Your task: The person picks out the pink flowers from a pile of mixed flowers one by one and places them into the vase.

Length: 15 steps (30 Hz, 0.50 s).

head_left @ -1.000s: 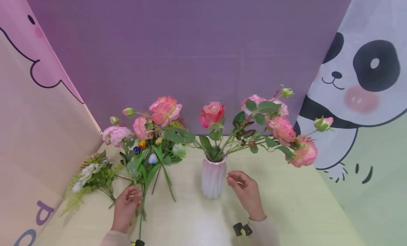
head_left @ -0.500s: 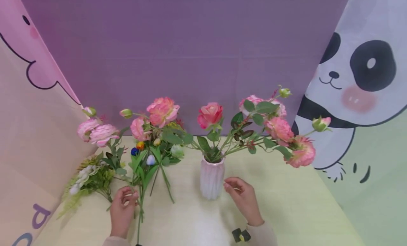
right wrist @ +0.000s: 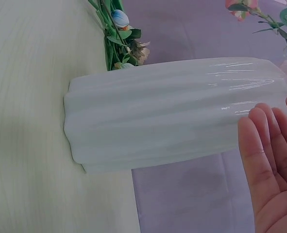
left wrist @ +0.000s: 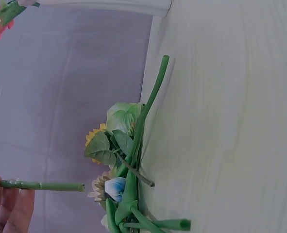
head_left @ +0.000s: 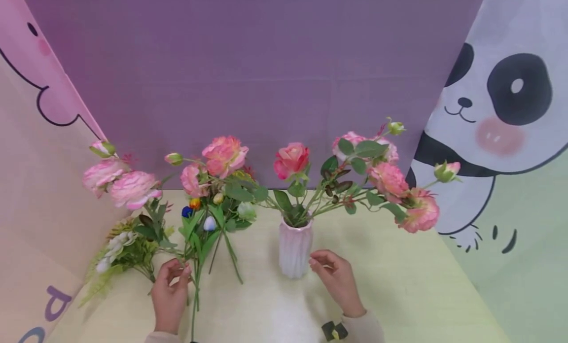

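Head view showed the left hand at the near left of the pale yellow table, its fingers curled round the lower end of a pink flower stem. That stem rose up and to the left, tilted, with two full pink blooms and a bud at its top, clear of the table. The left wrist view caught the same grip — fingertips pinching the green stalk, its cut end poking out free beyond them.

Just right of that hand lay a loose bunch of small mixed flowers with long green stalks, flat on the table; a leafy white-flowered sprig lay further left, near the pink wall panel.

The right hand sat just beside the white ribbed vase, which stood upright near the middle of the table and held several pink roses spreading left and right. In the right wrist view the fingers were held together, nearly straight, gripping nothing — whether they touched the vase I could not tell.

Behind stood a purple backdrop, and at the right a panda panel.
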Each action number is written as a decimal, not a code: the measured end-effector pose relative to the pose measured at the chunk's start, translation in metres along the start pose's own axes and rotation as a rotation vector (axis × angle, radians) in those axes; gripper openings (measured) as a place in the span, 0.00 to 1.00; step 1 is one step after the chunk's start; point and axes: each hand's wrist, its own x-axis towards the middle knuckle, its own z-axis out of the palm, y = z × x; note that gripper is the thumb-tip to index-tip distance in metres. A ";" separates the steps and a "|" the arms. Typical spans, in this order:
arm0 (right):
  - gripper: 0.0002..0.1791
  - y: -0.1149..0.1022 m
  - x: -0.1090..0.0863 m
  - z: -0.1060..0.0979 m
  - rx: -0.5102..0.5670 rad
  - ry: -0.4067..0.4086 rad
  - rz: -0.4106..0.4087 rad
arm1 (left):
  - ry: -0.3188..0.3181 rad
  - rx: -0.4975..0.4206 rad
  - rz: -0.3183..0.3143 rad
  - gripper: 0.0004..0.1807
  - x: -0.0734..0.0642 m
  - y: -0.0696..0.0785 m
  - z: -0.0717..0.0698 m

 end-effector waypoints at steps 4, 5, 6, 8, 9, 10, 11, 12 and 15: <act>0.05 0.000 0.000 0.002 -0.009 0.004 0.020 | 0.030 -0.026 0.090 0.11 -0.001 0.001 0.003; 0.04 0.000 -0.001 0.002 -0.012 0.006 0.025 | 0.033 -0.036 0.114 0.11 -0.002 0.001 0.004; 0.04 0.000 -0.001 0.003 -0.014 0.006 0.027 | 0.034 -0.051 0.135 0.11 -0.002 0.001 0.005; 0.04 0.000 -0.002 0.003 -0.016 0.006 0.028 | 0.027 -0.077 0.177 0.11 -0.003 0.001 0.006; 0.04 0.000 -0.002 0.003 -0.016 0.004 0.024 | 0.023 -0.088 0.193 0.11 -0.003 0.001 0.006; 0.05 0.000 -0.002 0.003 -0.015 0.000 0.022 | 0.015 -0.096 0.210 0.11 -0.004 0.001 0.007; 0.05 0.000 -0.003 0.003 -0.013 -0.005 0.019 | 0.010 -0.100 0.222 0.11 -0.005 0.000 0.008; 0.05 0.000 -0.003 0.003 -0.010 -0.010 0.018 | 0.003 -0.102 0.230 0.12 -0.006 0.001 0.008; 0.05 0.000 -0.004 0.003 0.001 -0.026 0.018 | -0.011 -0.074 0.271 0.12 -0.009 0.001 0.011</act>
